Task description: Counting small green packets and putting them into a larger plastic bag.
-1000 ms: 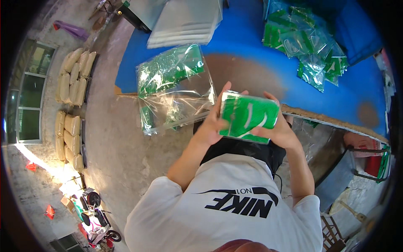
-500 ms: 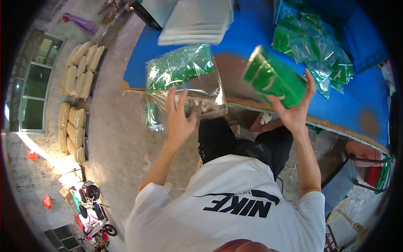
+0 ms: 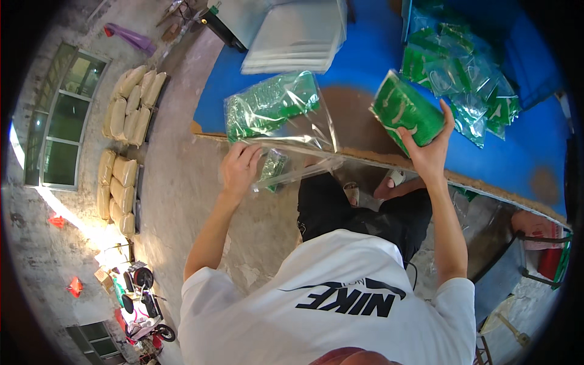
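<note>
Presently, the right grip (image 3: pixel 431 152) clasps one green packet (image 3: pixel 409 112); the left grip (image 3: pixel 239 167) pinches one clear bag (image 3: pixel 301 128). Beyond, one blue surface (image 3: pixel 365 64) carries one packet pile (image 3: pixel 462 76), one sheet stack (image 3: pixel 295 39).

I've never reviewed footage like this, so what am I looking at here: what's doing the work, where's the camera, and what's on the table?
No machine here: a person works barehanded. The view comes from a wide fisheye camera on their head, looking down, so straight edges bend. The right hand holds a green packet. The left hand grips the edge of a large clear bag with green packets inside. The blue table also bears stacked clear sheets and a pile of wrapped green packets.
</note>
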A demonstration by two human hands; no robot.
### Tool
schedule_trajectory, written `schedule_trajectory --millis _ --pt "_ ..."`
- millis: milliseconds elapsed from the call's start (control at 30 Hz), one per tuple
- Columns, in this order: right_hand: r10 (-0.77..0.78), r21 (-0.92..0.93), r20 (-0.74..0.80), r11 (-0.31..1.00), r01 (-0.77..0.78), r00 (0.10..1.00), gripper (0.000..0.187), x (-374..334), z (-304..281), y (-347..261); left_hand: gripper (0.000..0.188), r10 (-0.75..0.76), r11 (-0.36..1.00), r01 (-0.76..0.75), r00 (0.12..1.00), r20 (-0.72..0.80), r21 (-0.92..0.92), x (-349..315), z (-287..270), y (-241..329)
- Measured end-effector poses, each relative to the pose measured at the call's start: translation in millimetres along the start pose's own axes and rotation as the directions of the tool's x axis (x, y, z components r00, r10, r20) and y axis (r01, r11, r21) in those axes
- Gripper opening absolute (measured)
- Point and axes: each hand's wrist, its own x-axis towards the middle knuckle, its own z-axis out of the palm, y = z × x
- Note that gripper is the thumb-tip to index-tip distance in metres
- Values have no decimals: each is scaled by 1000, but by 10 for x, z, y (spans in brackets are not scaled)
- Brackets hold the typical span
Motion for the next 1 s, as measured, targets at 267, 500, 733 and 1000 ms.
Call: schedule_trajectory --millis 267,500,733,1000 --pt "96 229 912 688 -689 399 73 110 407 -418 24 -183 843 135 982 -42 -520 428 170 813" --pt "331 397 772 417 -818 543 47 200 1101 -417 17 -227 817 101 962 -155 -568 666 310 1433" --pt "201 168 904 644 -746 378 69 514 1655 -479 12 -254 810 71 937 -240 -582 770 424 1604" --pt "386 269 735 589 -762 557 113 428 1684 -461 17 -280 737 10 914 -292 -675 904 268 1068"
